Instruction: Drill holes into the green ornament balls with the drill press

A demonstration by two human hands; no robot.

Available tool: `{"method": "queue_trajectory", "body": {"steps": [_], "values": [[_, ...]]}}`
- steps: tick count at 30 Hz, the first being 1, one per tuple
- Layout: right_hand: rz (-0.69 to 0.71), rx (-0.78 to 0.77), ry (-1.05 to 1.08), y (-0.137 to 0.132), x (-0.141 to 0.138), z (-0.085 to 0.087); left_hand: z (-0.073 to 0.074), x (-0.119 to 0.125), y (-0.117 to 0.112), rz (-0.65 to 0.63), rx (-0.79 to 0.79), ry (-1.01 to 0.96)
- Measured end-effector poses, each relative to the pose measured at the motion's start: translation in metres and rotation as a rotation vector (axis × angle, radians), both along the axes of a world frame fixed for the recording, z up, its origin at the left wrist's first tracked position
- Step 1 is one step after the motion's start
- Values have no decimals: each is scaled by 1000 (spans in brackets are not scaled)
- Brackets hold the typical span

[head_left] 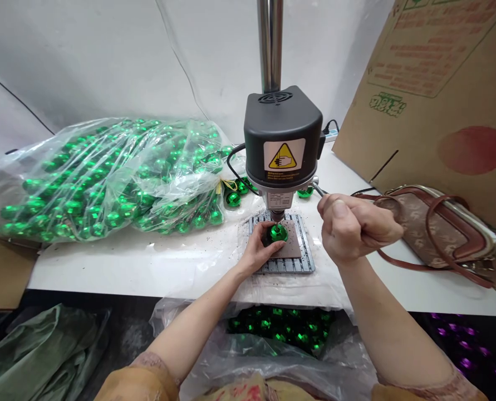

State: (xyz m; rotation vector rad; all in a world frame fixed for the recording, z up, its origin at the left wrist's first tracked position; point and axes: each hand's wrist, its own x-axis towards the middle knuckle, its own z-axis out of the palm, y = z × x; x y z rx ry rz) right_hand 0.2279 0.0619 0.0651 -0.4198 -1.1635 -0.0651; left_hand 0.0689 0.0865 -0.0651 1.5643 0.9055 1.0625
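A small bench drill press (283, 133) with a black housing and a yellow warning label stands on the white table. Under its chuck, a shiny green ball (278, 233) rests on a brown board (291, 249) over the slotted metal base (308, 262). My left hand (261, 245) curls round the ball from the left, thumb in front and fingers behind. The drill bit meets the top of the ball; how deep it goes I cannot tell. My right hand (354, 225) is closed in a fist round the drill press's lever (319, 190), whose grip end is hidden.
Clear plastic bags (118, 178) full of green balls lie at the left. Loose green balls (233, 199) sit behind the base. A brown handbag (443, 228) and a large cardboard box (440, 111) stand at the right. Below the table edge, an opened bag holds more green balls (281, 326).
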Motion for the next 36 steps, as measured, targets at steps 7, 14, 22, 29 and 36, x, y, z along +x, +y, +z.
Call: {"method": "queue_trajectory", "body": {"steps": [7,14,22,29,36], "values": [[34,-3,-54,-7,0,-8,-3,-1,1,-11,2,-1],[74,-358,134,-4,-2,52,2,0,-7,150,74,104],[110,-371,120,3,1,68,3,-18,-108,-201,686,359],[104,-354,132,2,0,67,-1,-38,-90,-208,975,464],[123,-324,140,0,-1,64,42,-48,90,486,358,967]]}}
